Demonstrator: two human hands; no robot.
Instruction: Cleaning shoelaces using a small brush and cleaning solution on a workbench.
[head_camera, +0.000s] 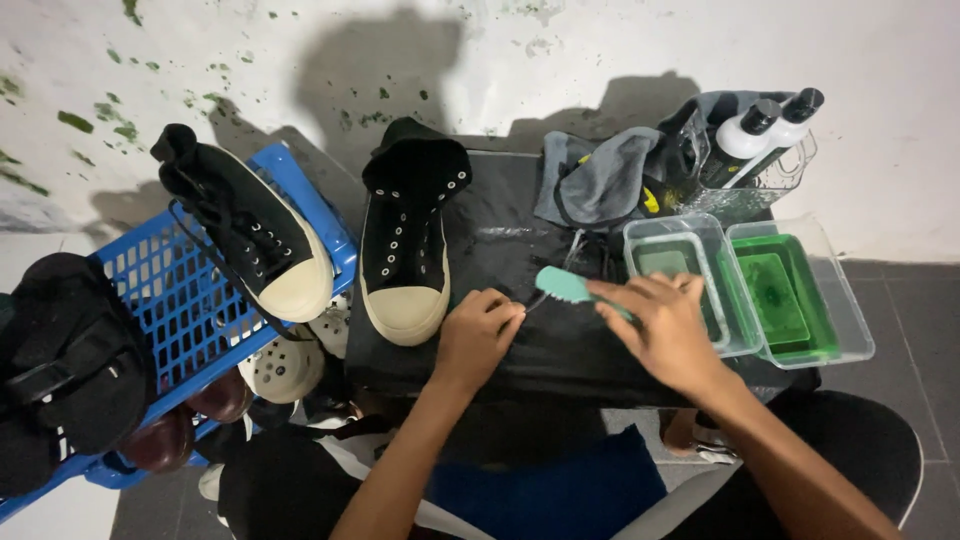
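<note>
Spillage as the nearest hazard: right hand (665, 325) closed around the handle of a teal brush (563, 284), wrist lying just beside the clear tub of water (640, 235), with the green-liquid tub (848, 305) touching that one on the far side. Could knock the near rim with a backward sweep of the elbow and send water across the black mat (510, 225) and off the table edge onto the lap below.

Left hand (478, 335) curled tight, knuckles up, pressed on the mat right at the brush head; cannot tell whether anything thin and dark is pinched inside, since black on black hides it. Could catch bristles on the knuckles with so little room between the two hands.

Black high-top shoe (405, 245) upright on the mat, cream toe cap near the front edge and just left of the left hand. Might tip or slide off if bumped, the mat looking wet and glossy there. Second high-top (250, 235) perched on the rim of the blue crate (170, 290), toe hanging over the corner; looks poorly balanced and likely to drop with any jolt to the crate.

Grey cloth (600, 175) and two dark-capped bottles (765, 130) at the back, well clear of both hands; little risk there unless reached over the open tubs.
</note>
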